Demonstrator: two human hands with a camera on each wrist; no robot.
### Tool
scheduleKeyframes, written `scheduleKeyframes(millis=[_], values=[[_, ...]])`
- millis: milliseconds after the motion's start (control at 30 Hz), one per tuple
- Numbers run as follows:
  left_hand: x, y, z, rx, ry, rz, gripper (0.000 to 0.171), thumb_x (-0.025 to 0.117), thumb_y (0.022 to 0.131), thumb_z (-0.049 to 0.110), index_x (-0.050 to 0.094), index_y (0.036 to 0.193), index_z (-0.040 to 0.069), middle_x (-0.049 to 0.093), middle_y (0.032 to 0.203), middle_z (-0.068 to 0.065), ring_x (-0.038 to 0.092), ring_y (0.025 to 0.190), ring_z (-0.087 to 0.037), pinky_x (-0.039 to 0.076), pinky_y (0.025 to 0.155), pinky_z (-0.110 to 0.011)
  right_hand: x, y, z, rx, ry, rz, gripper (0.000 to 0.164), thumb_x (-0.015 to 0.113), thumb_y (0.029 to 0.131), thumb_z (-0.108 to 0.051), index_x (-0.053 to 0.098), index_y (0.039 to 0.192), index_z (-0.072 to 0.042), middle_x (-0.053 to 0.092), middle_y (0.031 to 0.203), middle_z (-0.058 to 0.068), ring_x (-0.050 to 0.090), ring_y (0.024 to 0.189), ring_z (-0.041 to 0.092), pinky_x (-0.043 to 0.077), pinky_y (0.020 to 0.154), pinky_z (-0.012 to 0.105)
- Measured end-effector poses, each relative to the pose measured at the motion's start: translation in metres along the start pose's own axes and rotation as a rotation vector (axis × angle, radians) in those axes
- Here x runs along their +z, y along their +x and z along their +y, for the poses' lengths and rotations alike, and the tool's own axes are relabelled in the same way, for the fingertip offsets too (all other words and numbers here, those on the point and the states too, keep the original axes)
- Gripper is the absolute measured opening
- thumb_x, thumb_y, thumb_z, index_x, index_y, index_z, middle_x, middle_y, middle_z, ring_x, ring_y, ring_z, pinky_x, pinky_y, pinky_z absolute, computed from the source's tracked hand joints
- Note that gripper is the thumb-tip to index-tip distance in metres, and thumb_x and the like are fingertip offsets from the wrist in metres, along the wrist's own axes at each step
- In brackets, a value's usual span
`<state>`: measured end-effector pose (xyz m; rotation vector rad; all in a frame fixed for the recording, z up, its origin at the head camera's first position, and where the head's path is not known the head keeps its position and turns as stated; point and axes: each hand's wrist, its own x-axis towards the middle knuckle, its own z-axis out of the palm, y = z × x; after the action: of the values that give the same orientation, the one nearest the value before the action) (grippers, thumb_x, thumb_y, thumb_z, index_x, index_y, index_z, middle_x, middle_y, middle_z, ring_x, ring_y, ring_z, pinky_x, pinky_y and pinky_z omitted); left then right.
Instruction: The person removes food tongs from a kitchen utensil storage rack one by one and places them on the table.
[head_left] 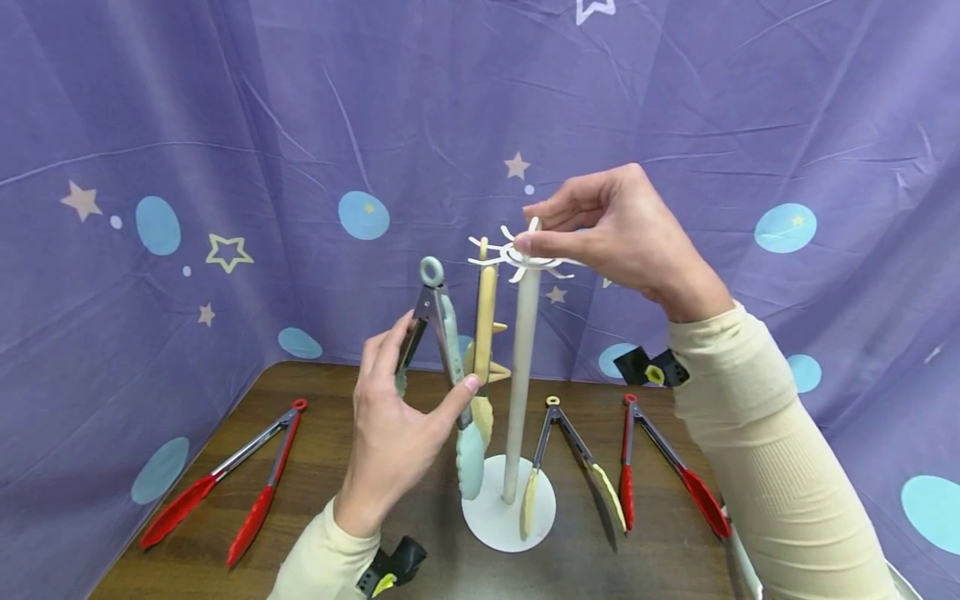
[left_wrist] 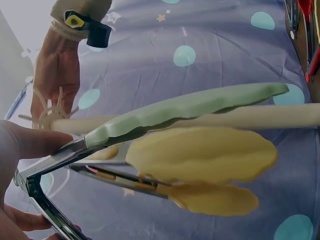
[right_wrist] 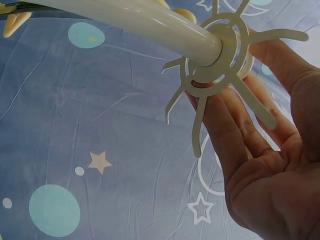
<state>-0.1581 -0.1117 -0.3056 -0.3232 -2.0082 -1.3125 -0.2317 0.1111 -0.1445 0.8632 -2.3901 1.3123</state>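
My left hand (head_left: pixel 397 425) grips a pair of mint-green tongs (head_left: pixel 470 462) by its two arms, ring end up, left of a white stand (head_left: pixel 522 375). The tongs' arms are spread. From a hook on the stand hangs a pair of yellow tongs (head_left: pixel 486 325); its yellow heads (left_wrist: pixel 200 152) show behind the mint-green arm in the left wrist view. At the top, my right hand (head_left: pixel 611 237) pinches the stand's hooked ring (right_wrist: pixel 240 50) between thumb and fingers. Several prongs spread outward from that ring.
Red tongs (head_left: pixel 273 475) lie spread on the wooden table (head_left: pixel 315 533) at left. Yellow-tipped tongs (head_left: pixel 573 433) lie right of the pole, one tip over the round white base (head_left: pixel 487 525). More red tongs (head_left: pixel 663 442) lie farther right. A purple patterned curtain (head_left: pixel 420 100) hangs behind.
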Motion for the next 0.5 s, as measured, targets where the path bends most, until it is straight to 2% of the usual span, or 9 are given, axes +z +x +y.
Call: scheduleKeyframes(millis=[500], values=[[-0.019,-0.006,-0.036,-0.102,0.086,0.032,0.082,0.092,0.071,0.020,0.054,0.143,0.006,0.053,0.127,-0.016,0.053,0.114,-0.031,0.038,0.094,-0.045,0.001,0.000,0.000,0.009,0.011,0.001,0.022,0.088,0.080,-0.017,0.079,0.095,-0.004,0.078,0.089,0.007,0.076,0.080,0.019,0.057,0.072,0.027]])
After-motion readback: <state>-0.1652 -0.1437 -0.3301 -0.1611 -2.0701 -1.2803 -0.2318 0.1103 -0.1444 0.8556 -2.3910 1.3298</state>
